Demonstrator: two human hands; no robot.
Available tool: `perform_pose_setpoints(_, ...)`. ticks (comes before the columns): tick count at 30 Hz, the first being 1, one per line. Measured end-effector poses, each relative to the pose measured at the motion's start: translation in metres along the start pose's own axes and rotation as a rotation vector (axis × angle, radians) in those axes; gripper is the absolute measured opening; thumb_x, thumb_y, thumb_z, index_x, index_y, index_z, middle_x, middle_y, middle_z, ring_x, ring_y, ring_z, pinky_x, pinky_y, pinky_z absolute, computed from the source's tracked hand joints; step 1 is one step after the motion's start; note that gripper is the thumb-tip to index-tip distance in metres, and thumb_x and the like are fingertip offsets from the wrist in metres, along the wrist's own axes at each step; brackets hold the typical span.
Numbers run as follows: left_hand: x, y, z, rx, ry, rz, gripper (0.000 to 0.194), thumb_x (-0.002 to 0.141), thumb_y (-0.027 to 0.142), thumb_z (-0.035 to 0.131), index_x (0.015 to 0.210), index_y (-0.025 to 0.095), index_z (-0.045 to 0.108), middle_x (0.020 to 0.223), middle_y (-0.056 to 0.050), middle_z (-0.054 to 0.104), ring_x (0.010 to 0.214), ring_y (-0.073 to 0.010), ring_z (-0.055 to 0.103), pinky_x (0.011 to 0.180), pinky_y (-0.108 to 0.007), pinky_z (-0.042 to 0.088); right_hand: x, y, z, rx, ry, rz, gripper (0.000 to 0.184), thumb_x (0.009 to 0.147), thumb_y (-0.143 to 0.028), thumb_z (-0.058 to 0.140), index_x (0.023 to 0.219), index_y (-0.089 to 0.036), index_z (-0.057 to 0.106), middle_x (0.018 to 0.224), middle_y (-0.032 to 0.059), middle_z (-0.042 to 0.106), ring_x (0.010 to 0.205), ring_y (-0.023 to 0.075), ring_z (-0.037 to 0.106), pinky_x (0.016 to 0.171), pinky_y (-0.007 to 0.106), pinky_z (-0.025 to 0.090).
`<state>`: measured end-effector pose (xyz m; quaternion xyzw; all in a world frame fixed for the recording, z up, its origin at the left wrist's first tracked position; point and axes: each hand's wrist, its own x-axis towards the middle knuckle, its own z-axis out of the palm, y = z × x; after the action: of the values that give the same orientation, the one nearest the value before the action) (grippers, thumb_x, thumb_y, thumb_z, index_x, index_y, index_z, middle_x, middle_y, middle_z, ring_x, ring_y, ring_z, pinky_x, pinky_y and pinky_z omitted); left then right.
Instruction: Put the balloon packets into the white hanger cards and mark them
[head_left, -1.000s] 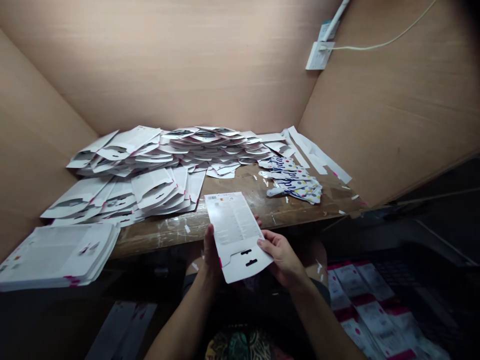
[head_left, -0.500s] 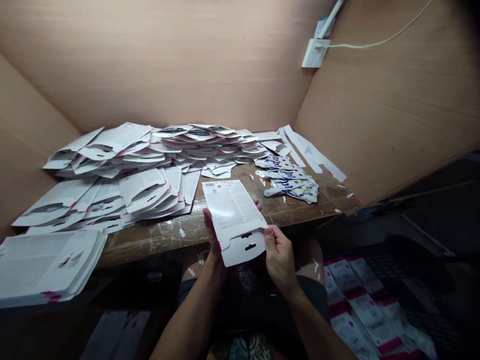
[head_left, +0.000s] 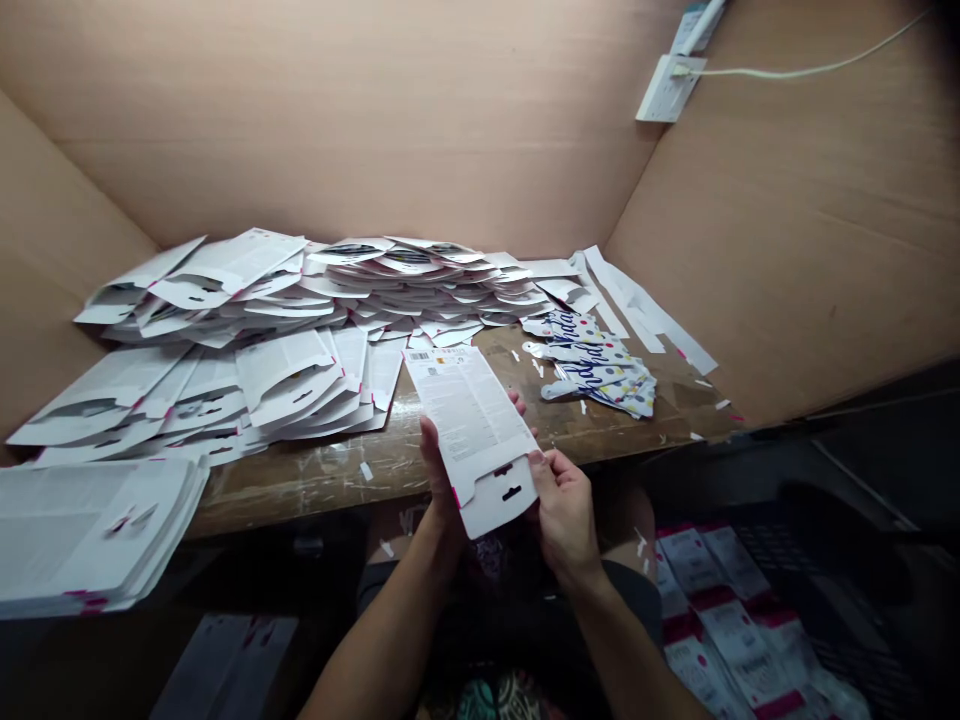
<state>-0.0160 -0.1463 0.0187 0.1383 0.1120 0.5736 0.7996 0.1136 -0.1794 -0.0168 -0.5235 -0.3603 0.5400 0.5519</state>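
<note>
A white printed cardboard sleeve (head_left: 480, 425) with hang-hole slots and a barcode is tilted in front of me, over the bench's front edge. My left hand (head_left: 442, 480) grips it from the left and beneath, thumb along its left edge and fingertips showing past the right side. My right hand (head_left: 561, 505) pinches its lower right edge, close to the open flap. Behind and right of it, a small heap of folded foil balloons (head_left: 592, 365) with dots and blue lettering lies on the bench. What the sleeve holds inside is hidden.
Piles of similar sleeves (head_left: 292, 375) cover the bench (head_left: 300, 480) at left and back. A flat stack (head_left: 90, 540) overhangs the left front. White paper strips (head_left: 637, 310) lie back right. Cardboard walls enclose the bench; a blue crate of packets (head_left: 731, 620) stands low right.
My right hand has shifted a little along the sleeve's right edge, its thumb now near the flap fold. The sleeve stays in both hands; the camera view has swung slightly.
</note>
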Motion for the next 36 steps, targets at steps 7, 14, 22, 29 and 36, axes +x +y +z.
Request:
perform_pose_setpoints(7, 0.001, -0.001, 0.001, -0.013, 0.038, 0.022, 0.109, 0.078, 0.086, 0.067, 0.156, 0.012, 0.05, 0.15, -0.021, 0.061, 0.139, -0.0463, 0.057, 0.119, -0.062, 0.042, -0.025, -0.013, -0.015, -0.803, 0.021, -0.843, 0.048, 0.103, -0.06, 0.056, 0.128, -0.023, 0.069, 0.125, 0.0145, 0.062, 0.118, 0.0324, 0.059, 0.1, 0.05, 0.047)
perform_pose_setpoints(14, -0.001, -0.01, 0.011, -0.048, 0.042, 0.053, 0.099, 0.086, 0.08, 0.062, 0.156, 0.012, 0.048, 0.153, -0.021, 0.058, 0.145, -0.0413, 0.053, 0.12, -0.062, 0.042, -0.035, -0.009, -0.014, -1.012, -0.088, -0.884, 0.069, 0.098, -0.072, 0.053, 0.146, -0.023, 0.059, 0.129, 0.0161, 0.058, 0.119, 0.0358, 0.055, 0.102, 0.054, 0.04)
perform_pose_setpoints(22, -0.005, -0.021, 0.017, -0.058, 0.119, 0.111, 0.091, 0.086, 0.076, 0.064, 0.152, 0.014, 0.055, 0.149, -0.019, 0.062, 0.145, -0.0411, 0.052, 0.118, -0.06, 0.045, -0.031, -0.01, -0.018, -0.985, -0.09, -0.925, 0.03, 0.1, -0.022, 0.054, 0.13, -0.025, 0.06, 0.148, 0.0138, 0.06, 0.133, 0.033, 0.056, 0.106, 0.051, 0.036)
perform_pose_setpoints(29, -0.005, -0.027, 0.011, -0.065, 0.149, 0.108, 0.087, 0.085, 0.074, 0.065, 0.147, 0.014, 0.059, 0.141, -0.018, 0.068, 0.142, -0.0415, 0.055, 0.118, -0.059, 0.044, -0.029, -0.007, -0.024, -0.879, -0.05, -1.012, 0.037, 0.099, -0.013, 0.053, 0.134, -0.024, 0.06, 0.139, 0.0157, 0.066, 0.132, 0.031, 0.062, 0.106, 0.051, 0.042)
perform_pose_setpoints(36, -0.012, -0.014, 0.022, -0.008, 0.111, 0.134, 0.088, 0.085, 0.074, 0.065, 0.149, 0.014, 0.057, 0.147, -0.019, 0.064, 0.144, -0.0448, 0.052, 0.117, -0.062, 0.045, -0.033, 0.0, -0.033, -0.296, 0.01, -0.814, 0.055, 0.091, -0.038, 0.072, 0.141, -0.028, 0.052, 0.145, 0.0157, 0.062, 0.14, 0.0363, 0.056, 0.111, 0.057, 0.044)
